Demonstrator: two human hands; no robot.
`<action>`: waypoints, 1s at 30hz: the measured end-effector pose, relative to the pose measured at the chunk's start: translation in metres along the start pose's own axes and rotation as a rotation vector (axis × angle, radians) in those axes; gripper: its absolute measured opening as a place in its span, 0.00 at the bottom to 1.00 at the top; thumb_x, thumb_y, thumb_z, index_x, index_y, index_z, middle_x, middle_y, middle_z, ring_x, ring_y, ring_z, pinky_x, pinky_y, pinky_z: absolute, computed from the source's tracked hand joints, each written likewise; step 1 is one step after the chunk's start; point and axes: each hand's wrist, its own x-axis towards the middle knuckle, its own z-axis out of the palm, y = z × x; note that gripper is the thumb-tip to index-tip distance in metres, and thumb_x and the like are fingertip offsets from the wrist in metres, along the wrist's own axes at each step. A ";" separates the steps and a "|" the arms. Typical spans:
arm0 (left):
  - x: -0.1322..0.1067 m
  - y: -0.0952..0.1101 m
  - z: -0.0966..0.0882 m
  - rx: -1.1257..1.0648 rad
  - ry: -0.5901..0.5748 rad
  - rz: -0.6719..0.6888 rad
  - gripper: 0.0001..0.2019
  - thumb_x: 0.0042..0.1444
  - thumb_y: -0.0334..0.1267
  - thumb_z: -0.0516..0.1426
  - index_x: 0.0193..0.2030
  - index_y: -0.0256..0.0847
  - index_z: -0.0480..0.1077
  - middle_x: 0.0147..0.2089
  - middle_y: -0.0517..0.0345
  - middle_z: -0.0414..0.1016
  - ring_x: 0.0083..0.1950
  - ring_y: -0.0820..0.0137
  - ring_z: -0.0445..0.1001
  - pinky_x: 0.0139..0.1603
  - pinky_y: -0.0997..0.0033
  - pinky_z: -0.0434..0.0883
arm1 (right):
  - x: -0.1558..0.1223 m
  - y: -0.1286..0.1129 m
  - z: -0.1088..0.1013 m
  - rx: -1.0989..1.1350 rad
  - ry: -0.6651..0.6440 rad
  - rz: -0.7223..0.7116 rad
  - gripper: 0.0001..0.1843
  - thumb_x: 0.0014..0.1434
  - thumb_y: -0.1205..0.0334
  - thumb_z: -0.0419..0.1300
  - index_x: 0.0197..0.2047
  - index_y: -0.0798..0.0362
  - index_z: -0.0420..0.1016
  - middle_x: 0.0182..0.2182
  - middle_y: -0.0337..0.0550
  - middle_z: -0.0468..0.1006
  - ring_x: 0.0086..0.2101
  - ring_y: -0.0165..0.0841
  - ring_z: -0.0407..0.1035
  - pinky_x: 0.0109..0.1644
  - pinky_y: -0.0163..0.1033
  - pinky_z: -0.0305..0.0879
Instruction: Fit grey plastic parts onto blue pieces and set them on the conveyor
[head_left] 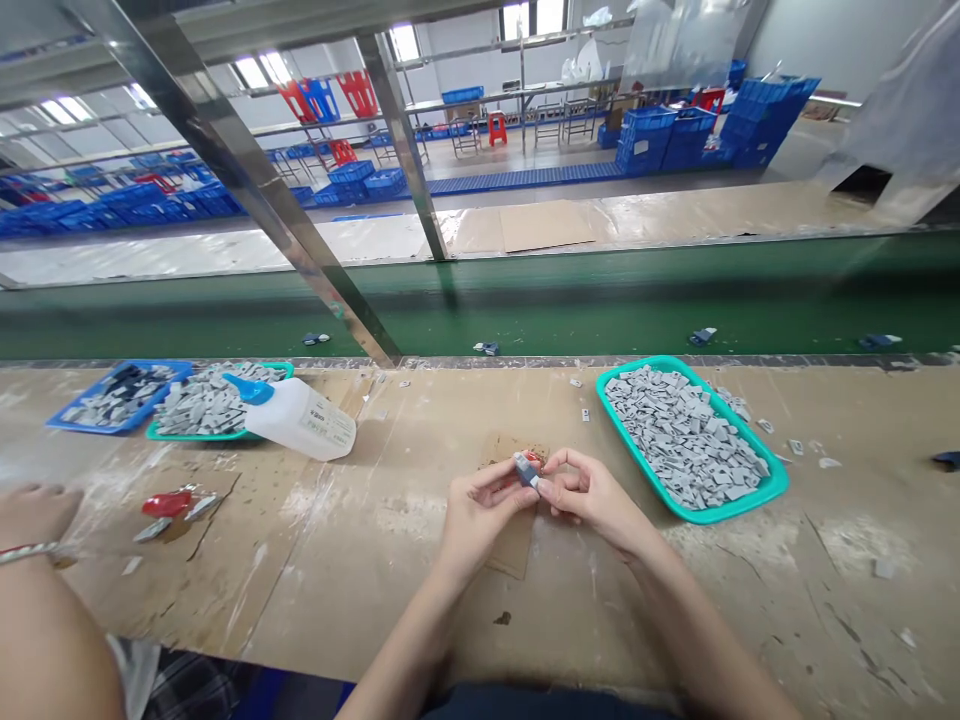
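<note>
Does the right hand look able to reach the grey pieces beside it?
Probably yes: the grey pieces lie uncovered in the tray beside the right hand, though it's holding the small part.

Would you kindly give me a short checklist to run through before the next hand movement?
1. Left hand holding the small part: ok, between its fingers.
2. Right hand beside the part's pale end: ok; firm pinch, cannot tell.
3. Part free of flaws: cannot tell, too small and partly covered.
4. Green tray on the right stocked with grey pieces: ok.
5. Co-worker's hand apart from the part: ok, far left.
</note>
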 end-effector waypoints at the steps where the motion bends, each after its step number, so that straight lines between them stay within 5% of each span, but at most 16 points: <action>1: 0.001 0.000 0.001 -0.025 -0.023 -0.022 0.17 0.48 0.33 0.63 0.47 0.39 0.75 0.48 0.49 0.77 0.53 0.59 0.72 0.56 0.60 0.69 | 0.000 -0.002 0.001 -0.033 0.031 -0.029 0.17 0.51 0.49 0.63 0.35 0.52 0.64 0.16 0.30 0.67 0.20 0.25 0.58 0.24 0.30 0.50; 5: 0.007 0.000 0.001 -0.064 0.033 -0.045 0.19 0.55 0.38 0.58 0.55 0.43 0.68 0.52 0.51 0.73 0.55 0.63 0.70 0.57 0.64 0.66 | -0.003 -0.015 -0.014 -0.272 0.281 -0.178 0.15 0.54 0.48 0.59 0.34 0.51 0.66 0.20 0.35 0.72 0.24 0.30 0.65 0.30 0.35 0.58; 9: 0.017 0.002 -0.008 -0.148 0.142 0.013 0.19 0.55 0.42 0.57 0.54 0.44 0.69 0.47 0.54 0.71 0.48 0.66 0.72 0.50 0.67 0.69 | -0.015 -0.022 -0.068 -0.740 0.846 -0.233 0.14 0.55 0.49 0.57 0.38 0.49 0.73 0.32 0.42 0.76 0.33 0.37 0.67 0.37 0.40 0.60; 11: 0.024 0.006 -0.016 -0.159 0.168 0.043 0.18 0.54 0.42 0.59 0.52 0.43 0.70 0.43 0.55 0.71 0.45 0.68 0.72 0.47 0.70 0.70 | -0.021 -0.018 -0.097 -1.005 1.000 -0.241 0.14 0.54 0.50 0.58 0.38 0.48 0.76 0.36 0.45 0.76 0.38 0.42 0.65 0.41 0.45 0.59; 16: 0.053 0.019 -0.031 -0.060 0.140 0.128 0.17 0.53 0.42 0.59 0.49 0.42 0.70 0.39 0.57 0.70 0.40 0.72 0.71 0.49 0.71 0.67 | -0.016 0.000 -0.130 -1.220 0.998 -0.145 0.13 0.52 0.50 0.60 0.34 0.48 0.81 0.35 0.51 0.73 0.39 0.46 0.58 0.42 0.48 0.57; 20: 0.088 0.029 -0.031 0.054 0.057 0.170 0.18 0.56 0.47 0.55 0.48 0.38 0.70 0.37 0.55 0.70 0.36 0.73 0.71 0.44 0.71 0.69 | -0.008 0.005 -0.125 -1.225 0.965 -0.119 0.12 0.52 0.51 0.60 0.32 0.47 0.81 0.34 0.51 0.72 0.38 0.46 0.57 0.40 0.47 0.56; 24: 0.136 0.031 -0.022 0.451 -0.061 0.328 0.21 0.61 0.48 0.47 0.54 0.37 0.66 0.42 0.49 0.72 0.39 0.70 0.73 0.42 0.67 0.71 | -0.005 0.007 -0.121 -1.194 0.988 -0.165 0.12 0.55 0.54 0.57 0.27 0.49 0.78 0.31 0.52 0.72 0.37 0.46 0.56 0.39 0.47 0.55; 30: 0.223 0.009 -0.016 0.812 0.007 0.456 0.17 0.61 0.39 0.48 0.53 0.35 0.65 0.41 0.44 0.75 0.40 0.62 0.74 0.46 0.58 0.69 | -0.009 -0.009 -0.102 -0.927 1.067 -0.357 0.14 0.58 0.52 0.53 0.32 0.51 0.74 0.31 0.49 0.76 0.34 0.42 0.63 0.39 0.45 0.58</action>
